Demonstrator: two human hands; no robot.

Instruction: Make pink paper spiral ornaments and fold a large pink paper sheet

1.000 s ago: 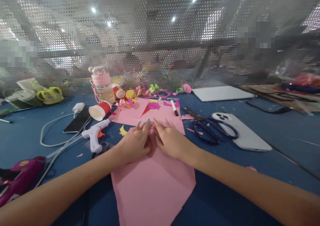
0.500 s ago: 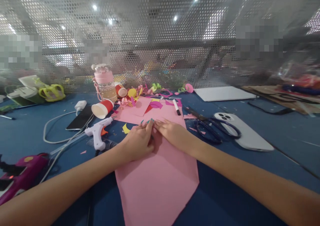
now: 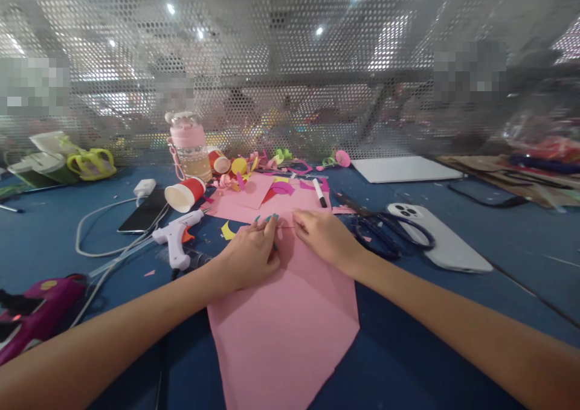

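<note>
Both hands down flat on the pink paper sheet [image 3: 283, 331], mid-desk!
The left hand [image 3: 251, 256] presses the sheet's far edge with fingers together, teal nails showing; the right hand [image 3: 324, 235] sits just beside it, fingers close together and flat on the same edge. The white glue gun [image 3: 176, 238] lies left of the sheet, dark scissors [image 3: 385, 232] to its right beside a white phone [image 3: 437, 238], all on the blue desk [image 3: 498, 301].

Bright, even light comes from ceiling lamps [image 3: 171, 8] seen as glaring spots through the perforated screen [image 3: 290, 66]. Shadows on the blue table [image 3: 521, 241] are soft. Wide-angle distortion bends the edges; the background beyond the screen is blurred.
</note>
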